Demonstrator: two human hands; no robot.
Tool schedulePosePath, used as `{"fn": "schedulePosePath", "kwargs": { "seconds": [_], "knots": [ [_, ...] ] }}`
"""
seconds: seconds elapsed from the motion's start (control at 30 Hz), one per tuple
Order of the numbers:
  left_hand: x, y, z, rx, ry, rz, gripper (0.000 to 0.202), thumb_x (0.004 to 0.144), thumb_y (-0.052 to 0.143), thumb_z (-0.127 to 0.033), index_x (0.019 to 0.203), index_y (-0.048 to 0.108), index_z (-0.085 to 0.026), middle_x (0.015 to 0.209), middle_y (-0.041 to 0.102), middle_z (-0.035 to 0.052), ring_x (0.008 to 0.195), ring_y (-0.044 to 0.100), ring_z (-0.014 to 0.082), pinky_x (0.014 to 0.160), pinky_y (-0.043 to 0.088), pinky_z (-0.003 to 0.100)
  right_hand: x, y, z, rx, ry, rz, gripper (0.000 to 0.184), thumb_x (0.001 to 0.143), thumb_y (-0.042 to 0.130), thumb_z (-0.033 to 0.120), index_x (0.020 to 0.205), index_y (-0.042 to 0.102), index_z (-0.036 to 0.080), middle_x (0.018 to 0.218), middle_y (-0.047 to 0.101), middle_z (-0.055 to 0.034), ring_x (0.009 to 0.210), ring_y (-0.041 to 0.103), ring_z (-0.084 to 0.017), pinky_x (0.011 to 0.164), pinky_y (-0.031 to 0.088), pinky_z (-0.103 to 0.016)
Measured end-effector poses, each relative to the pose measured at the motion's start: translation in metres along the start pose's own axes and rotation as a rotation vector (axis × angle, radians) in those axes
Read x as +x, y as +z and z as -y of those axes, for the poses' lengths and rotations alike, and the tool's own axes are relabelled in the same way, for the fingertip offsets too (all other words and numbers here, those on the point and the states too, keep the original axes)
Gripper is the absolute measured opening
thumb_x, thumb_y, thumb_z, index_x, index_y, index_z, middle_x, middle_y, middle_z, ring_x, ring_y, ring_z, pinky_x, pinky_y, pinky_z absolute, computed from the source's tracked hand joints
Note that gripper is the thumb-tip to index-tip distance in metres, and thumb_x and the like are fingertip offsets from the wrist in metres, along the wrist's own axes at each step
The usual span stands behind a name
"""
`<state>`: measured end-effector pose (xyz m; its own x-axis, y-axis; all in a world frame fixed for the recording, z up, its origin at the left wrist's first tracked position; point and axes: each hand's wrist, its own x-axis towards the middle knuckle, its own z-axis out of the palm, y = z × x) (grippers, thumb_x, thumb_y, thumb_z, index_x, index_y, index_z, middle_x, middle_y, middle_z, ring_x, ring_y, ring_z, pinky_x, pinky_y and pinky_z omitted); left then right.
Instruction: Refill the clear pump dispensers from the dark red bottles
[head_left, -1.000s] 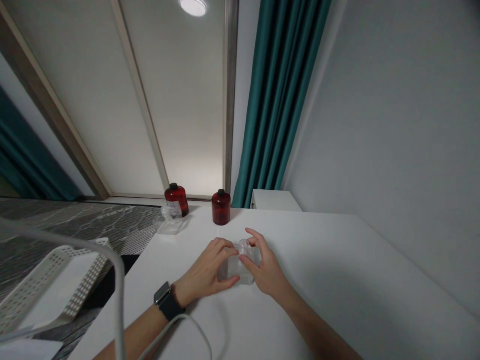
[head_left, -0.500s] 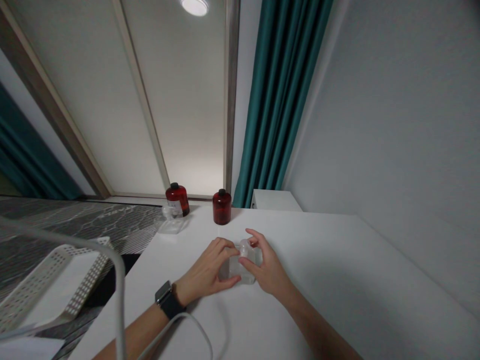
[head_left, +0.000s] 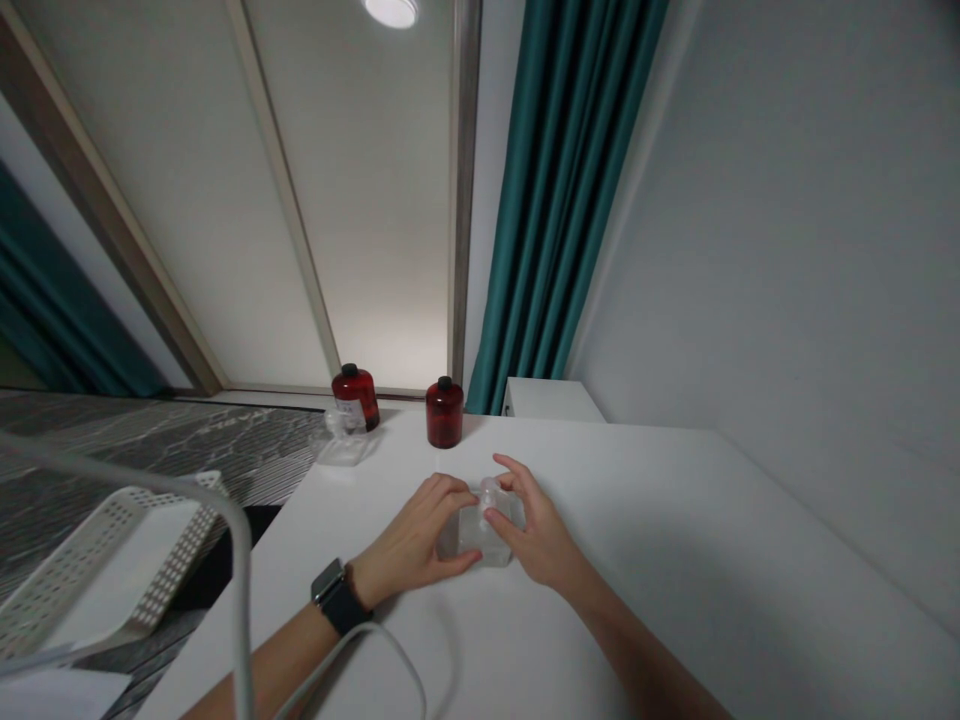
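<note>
A clear container (head_left: 487,548) with a rounded knob on top sits on the white table (head_left: 675,520), between the person's two hands. It is see-through and partly covered by fingers, so its exact shape is hard to make out. The left hand (head_left: 420,535) curves around its left side, thumb along the near side and index finger reaching over the top, a fairly wide hold. The right hand (head_left: 538,535) has a narrower grip: its thumb and a bent finger close on the knob, while the index finger lifts away. A dark watch (head_left: 341,597) circles the left wrist, and a pale cable (head_left: 390,640) loops just beside it.

Farther back on the table, a red bottle (head_left: 444,415) with a black cap stands upright. To its left, near the table's edge, is a labelled red bottle (head_left: 361,395), also upright, with a clear piece (head_left: 343,452) in front of it, overlapping its label. Left of the table is a white perforated basket (head_left: 82,555). Behind the table hang teal curtains (head_left: 555,200), beside pale door panels (head_left: 375,200).
</note>
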<state>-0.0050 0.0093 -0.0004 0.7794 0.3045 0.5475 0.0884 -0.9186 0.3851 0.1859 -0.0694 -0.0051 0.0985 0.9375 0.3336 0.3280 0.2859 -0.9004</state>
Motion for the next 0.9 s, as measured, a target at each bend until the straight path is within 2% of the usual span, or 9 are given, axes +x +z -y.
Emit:
{"fn": "schedulePosePath", "kwargs": {
  "seconds": [0.2,0.37,0.57,0.77,0.83,0.9],
  "knots": [
    [0.000,0.001,0.001,0.018,0.001,0.004,0.050,0.083,0.071,-0.024,0.125,0.044,-0.021,0.115,0.057,0.0101,0.104,0.052,0.0264,0.089,0.048,0.042,0.000,0.005,0.003,-0.062,0.098,-0.056,0.061,0.077,0.068,0.026,0.135,0.047,0.025,0.104,0.058,-0.0031,0.098,0.059,-0.022,0.093,0.046,-0.040],
    [0.000,0.000,0.000,0.001,-0.006,0.006,0.052,0.083,0.072,-0.025,0.126,0.043,-0.022,0.115,0.056,0.0100,0.105,0.052,0.0266,0.091,0.048,0.042,-0.001,0.006,0.002,-0.049,0.092,-0.077,0.054,0.079,0.065,0.025,0.131,0.051,0.025,0.110,0.062,-0.0052,0.107,0.059,-0.024,0.100,0.042,-0.043],
    [0.000,0.000,0.002,-0.013,-0.008,0.011,0.054,0.084,0.072,-0.025,0.129,0.042,-0.022,0.117,0.056,0.0100,0.106,0.052,0.0266,0.092,0.048,0.043,-0.001,0.001,-0.003,0.053,0.027,0.028,0.058,0.086,0.060,0.021,0.140,0.042,0.026,0.111,0.064,-0.0059,0.108,0.061,-0.021,0.099,0.044,-0.039],
    [-0.001,0.001,0.003,-0.003,0.013,0.003,0.055,0.084,0.072,-0.025,0.130,0.043,-0.022,0.116,0.056,0.0098,0.105,0.053,0.0261,0.091,0.048,0.042,0.000,-0.006,0.004,0.147,-0.006,0.146,0.056,0.090,0.054,0.019,0.142,0.036,0.025,0.110,0.065,-0.0051,0.110,0.060,-0.019,0.104,0.040,-0.039],
    [-0.001,0.001,0.003,0.004,0.020,-0.002,0.054,0.083,0.072,-0.026,0.129,0.043,-0.022,0.115,0.057,0.0097,0.105,0.053,0.0260,0.091,0.048,0.042,0.001,-0.004,0.003,0.137,0.006,0.122,0.058,0.086,0.057,0.019,0.140,0.037,0.026,0.111,0.063,-0.0047,0.112,0.059,-0.020,0.104,0.039,-0.040],
    [-0.001,0.001,0.003,0.007,0.019,-0.002,0.053,0.084,0.072,-0.026,0.128,0.044,-0.022,0.115,0.057,0.0096,0.104,0.053,0.0260,0.091,0.049,0.041,0.001,0.000,0.001,0.083,0.039,0.045,0.063,0.080,0.065,0.020,0.137,0.040,0.026,0.109,0.061,-0.0037,0.107,0.059,-0.021,0.102,0.040,-0.041]
  ]
}}
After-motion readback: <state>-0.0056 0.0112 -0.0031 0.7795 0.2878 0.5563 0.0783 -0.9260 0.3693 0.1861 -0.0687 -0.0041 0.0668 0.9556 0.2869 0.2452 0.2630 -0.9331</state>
